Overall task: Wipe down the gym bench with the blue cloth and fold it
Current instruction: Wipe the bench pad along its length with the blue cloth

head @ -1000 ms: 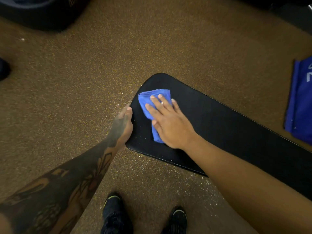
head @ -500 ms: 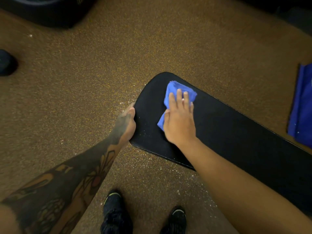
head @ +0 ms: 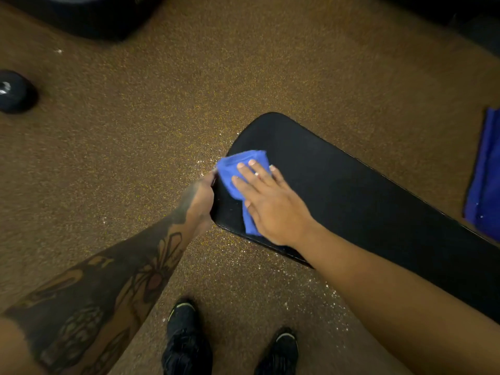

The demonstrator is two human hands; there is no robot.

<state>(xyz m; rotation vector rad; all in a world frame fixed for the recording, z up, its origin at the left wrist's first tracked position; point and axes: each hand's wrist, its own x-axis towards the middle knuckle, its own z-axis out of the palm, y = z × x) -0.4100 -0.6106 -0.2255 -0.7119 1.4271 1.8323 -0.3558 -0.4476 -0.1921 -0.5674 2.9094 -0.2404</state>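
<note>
Swept back to the bench's (head: 365,201) rounded left end, the soft, bunched blue cloth (head: 238,171) lies under the flat, spread right hand (head: 273,204), best pinched by its loose edges, while the left hand (head: 198,197) apparently grips the pad's rim.

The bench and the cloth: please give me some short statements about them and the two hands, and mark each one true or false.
1. The right hand lies flat on the cloth. True.
2. The cloth lies on the floor. False: it lies on the bench, near its rounded end.
3. The left hand grips the edge of the bench. True.
4. The left hand holds the cloth. False: it holds only the bench edge; the cloth is under the right hand.
5. The bench is red. False: it is black.
6. Two dark shoes stand on the floor near the bench. True.
</note>
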